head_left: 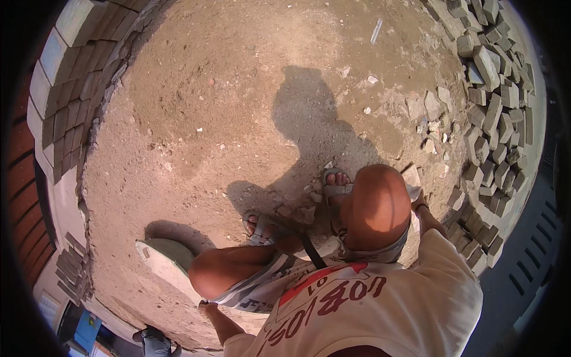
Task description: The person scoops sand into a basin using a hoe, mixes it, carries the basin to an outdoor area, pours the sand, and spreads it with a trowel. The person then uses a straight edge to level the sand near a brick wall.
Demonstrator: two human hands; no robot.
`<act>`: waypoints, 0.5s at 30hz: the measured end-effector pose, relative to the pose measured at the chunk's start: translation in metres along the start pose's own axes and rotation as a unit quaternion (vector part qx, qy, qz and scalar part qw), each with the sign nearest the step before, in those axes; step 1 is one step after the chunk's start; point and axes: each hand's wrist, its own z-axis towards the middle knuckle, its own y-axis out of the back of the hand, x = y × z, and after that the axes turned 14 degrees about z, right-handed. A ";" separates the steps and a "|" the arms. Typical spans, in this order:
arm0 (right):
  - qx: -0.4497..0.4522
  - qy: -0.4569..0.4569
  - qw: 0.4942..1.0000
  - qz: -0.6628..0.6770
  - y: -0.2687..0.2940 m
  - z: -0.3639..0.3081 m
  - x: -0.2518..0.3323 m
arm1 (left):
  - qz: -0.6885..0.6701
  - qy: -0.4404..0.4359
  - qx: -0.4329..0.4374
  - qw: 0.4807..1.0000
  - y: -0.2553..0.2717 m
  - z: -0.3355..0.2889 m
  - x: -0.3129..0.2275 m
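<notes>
My right hand (pixel 419 201) is beside my right knee, at a pale flat block (pixel 411 178) on the ground. The knee and wrist hide its fingers, so the hold cannot be made out. Down at the left, my left hand (pixel 208 306) is mostly hidden behind my bent left knee; only the wrist area shows. Just past that knee a shallow greenish pan (pixel 170 257) is tilted, throwing a shadow on the dirt. A dark strap-like piece (pixel 311 251) lies between my legs. Both sandalled feet rest on the soil.
Grey paving blocks (pixel 498 119) lie heaped along the right, with more stacked (pixel 65 89) at the upper left and a small stack (pixel 72 268) lower left. Broken rubble (pixel 433 122) and a thin pale strip (pixel 376 31) lie on the dirt. Another person (pixel 156 342) is at the lower left.
</notes>
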 end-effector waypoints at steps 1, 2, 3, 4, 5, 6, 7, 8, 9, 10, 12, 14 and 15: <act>0.008 0.036 0.996 -0.081 -0.013 0.019 -0.009 | 0.062 -0.027 0.021 0.997 0.000 0.010 0.003; 0.034 0.041 0.998 -0.045 -0.026 0.023 -0.001 | 0.104 -0.072 0.036 0.991 0.007 0.009 -0.004; 0.055 0.081 0.995 0.025 -0.026 0.035 -0.011 | 0.141 -0.101 0.053 0.983 0.007 0.012 -0.002; 0.048 0.083 0.995 -0.003 -0.030 0.041 -0.006 | 0.173 -0.126 0.066 0.975 0.013 0.015 0.000; 0.038 0.081 0.996 -0.027 -0.030 0.039 -0.001 | 0.212 -0.151 0.077 0.962 0.018 0.019 0.000; 0.029 0.075 0.996 -0.050 -0.031 0.034 -0.001 | 0.340 -0.186 0.110 0.915 0.028 0.020 -0.009; 0.010 0.073 0.995 -0.072 -0.025 0.027 0.005 | 0.385 -0.219 0.043 0.895 0.029 0.013 0.000; -0.008 0.063 0.994 -0.089 -0.017 0.016 0.008 | 0.435 -0.254 -0.023 0.864 0.024 0.010 0.004; -0.022 0.050 0.993 -0.104 -0.013 0.004 0.011 | 0.414 -0.339 -0.105 0.838 0.014 0.020 0.000; -0.111 0.104 0.987 -0.044 -0.014 -0.020 0.032 | 0.403 -0.373 -0.210 0.809 0.021 0.020 -0.010; -0.040 0.121 0.991 -0.033 0.015 -0.023 0.037 | 0.431 -0.377 -0.391 0.721 -0.047 -0.005 -0.030; 0.017 0.200 0.975 0.090 0.033 -0.038 0.019 | 0.338 -0.459 -0.156 0.806 -0.106 -0.086 -0.048; 0.058 0.286 0.937 0.194 0.037 -0.040 0.026 | 0.262 -0.487 -0.044 0.832 -0.102 -0.085 -0.090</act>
